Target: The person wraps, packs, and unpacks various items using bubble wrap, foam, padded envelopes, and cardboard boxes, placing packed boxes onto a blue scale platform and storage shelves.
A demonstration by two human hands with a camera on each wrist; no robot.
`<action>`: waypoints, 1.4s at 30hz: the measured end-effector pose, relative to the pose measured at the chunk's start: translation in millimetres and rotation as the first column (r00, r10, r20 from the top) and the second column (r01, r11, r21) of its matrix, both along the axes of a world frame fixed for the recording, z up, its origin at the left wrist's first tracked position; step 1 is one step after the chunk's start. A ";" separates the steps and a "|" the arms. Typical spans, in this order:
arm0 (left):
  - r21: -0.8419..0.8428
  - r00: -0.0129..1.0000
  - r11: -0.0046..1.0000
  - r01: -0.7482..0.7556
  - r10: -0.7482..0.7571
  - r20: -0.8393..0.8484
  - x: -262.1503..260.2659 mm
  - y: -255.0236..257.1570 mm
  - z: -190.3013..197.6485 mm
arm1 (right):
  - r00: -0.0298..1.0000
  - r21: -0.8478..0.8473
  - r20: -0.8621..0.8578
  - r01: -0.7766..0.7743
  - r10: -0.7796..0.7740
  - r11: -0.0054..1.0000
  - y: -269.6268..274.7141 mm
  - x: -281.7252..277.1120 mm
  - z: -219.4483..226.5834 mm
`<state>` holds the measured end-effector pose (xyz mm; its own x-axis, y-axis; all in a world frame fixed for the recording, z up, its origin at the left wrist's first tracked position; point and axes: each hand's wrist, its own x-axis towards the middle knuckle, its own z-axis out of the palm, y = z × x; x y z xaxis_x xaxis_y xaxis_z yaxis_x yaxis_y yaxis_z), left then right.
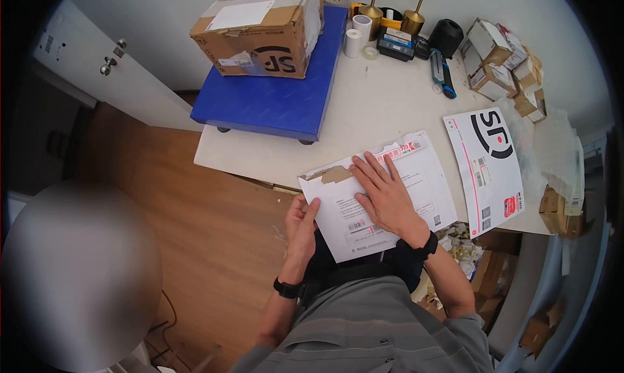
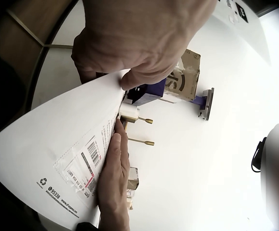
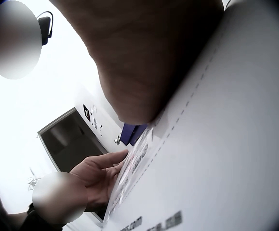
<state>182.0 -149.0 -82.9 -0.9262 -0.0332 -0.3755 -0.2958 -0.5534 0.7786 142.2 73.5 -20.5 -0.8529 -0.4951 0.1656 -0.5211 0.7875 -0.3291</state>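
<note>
white envelope (image 1: 333, 207) lies slantwise across the near edge of the tabletop (image 1: 383, 106), lower part overhanging. left hand (image 1: 300, 235) pinches its left side, thumb uppermost; right hand (image 1: 389, 201) rests on its face, fingers nearly straight, gripping nothing. risk noted: a pull against the right palm could tear paper at the ragged brown patch (image 1: 337, 174); loosened hands could let the overhang slide off.

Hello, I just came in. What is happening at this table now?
A person holds a white paper envelope at the table's front edge. The left hand pinches its left side, and the right hand lies flat on top. Brown shows along its torn-looking upper edge. Another white envelope lies to the right, and a cardboard box sits on a blue platform.
</note>
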 end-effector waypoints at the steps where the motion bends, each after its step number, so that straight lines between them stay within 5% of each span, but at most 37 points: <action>1: 0.025 1.000 1.000 -0.007 0.007 0.007 0.0 1.5 1.0 | 1.000 -0.008 0.005 0.004 -0.004 1.000 0.2 1.3 1.0; 5: 0.030 1.000 0.999 0.028 -0.027 -0.003 2.7 -0.7 -0.3 | 1.000 -0.052 0.001 -0.010 0.010 0.999 8.9 1.8 2.4; 7: -0.016 1.000 1.000 0.010 -0.011 -0.006 1.8 -2.3 1.8 | 0.992 -0.335 0.118 -0.011 0.054 0.942 15.6 -0.2 10.5; 14: -0.059 1.000 0.998 0.023 -0.023 -0.012 2.2 -1.9 8.2 | 0.985 -0.493 0.150 0.154 -0.090 0.856 45.9 3.3 28.8; 18: -0.067 1.000 0.998 0.013 -0.014 -0.002 2.6 -3.6 9.4 | 0.967 -0.500 0.206 0.236 -0.151 0.833 56.1 10.7 19.9; 27: -0.138 0.991 0.989 0.061 -0.077 -0.114 0.7 8.8 32.4 | 0.991 -0.385 0.089 0.129 -0.102 0.914 45.2 2.6 28.8; 29: -0.137 0.985 0.987 0.079 -0.098 -0.139 1.6 10.0 38.8 | 1.000 -0.242 0.008 0.011 -0.009 0.970 41.6 -5.3 36.4; 38: -0.204 0.946 0.970 0.131 -0.184 -0.268 5.3 2.7 60.8 | 0.972 -0.205 -0.144 -0.213 0.186 0.955 32.7 -36.2 68.5; 42: -0.270 0.936 0.946 0.180 -0.249 -0.248 10.0 0.3 68.0 | 0.976 -0.087 -0.029 -0.217 0.216 0.972 31.8 -34.9 97.5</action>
<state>191.9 -148.7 -14.9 -0.9864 0.1214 -0.1107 -0.1417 -0.2876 0.9472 107.3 105.4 77.0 -0.7232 -0.6502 0.2327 -0.6829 0.6230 -0.3815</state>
